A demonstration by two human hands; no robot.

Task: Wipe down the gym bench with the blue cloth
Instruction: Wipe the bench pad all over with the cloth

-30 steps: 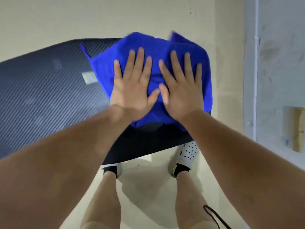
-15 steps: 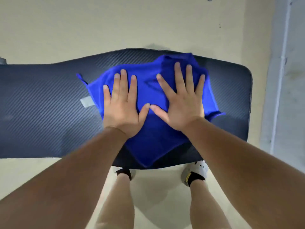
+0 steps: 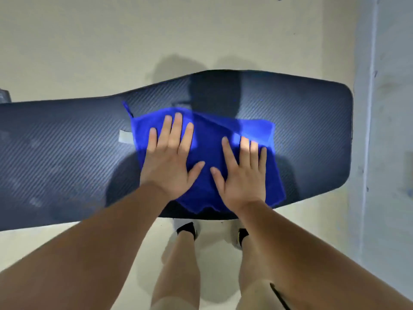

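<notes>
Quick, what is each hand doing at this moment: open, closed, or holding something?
Left hand: open, fingers straight, pressing flat on the cloth.
Right hand: open, fingers straight and spread, also pressing flat on the cloth.

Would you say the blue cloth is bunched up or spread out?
Spread out: the blue cloth lies flat on the gym bench, with one diagonal fold.

Both bare arms reach forward from the lower corners, the left forearm (image 3: 100, 238) and the right forearm (image 3: 301, 249) drawing closer toward the wrists. The left grip (image 3: 169, 162) lies flat, palm down, its 4 fingers (image 3: 176, 133) straight and slightly spread. It sits a little farther forward than the right grip (image 3: 242, 175), which is likewise flat and palm down with straight fingers. The 2 thumbs (image 3: 196, 170) angle inward, tips near each other but apart. 2 bare legs (image 3: 178, 276) stand below.
</notes>
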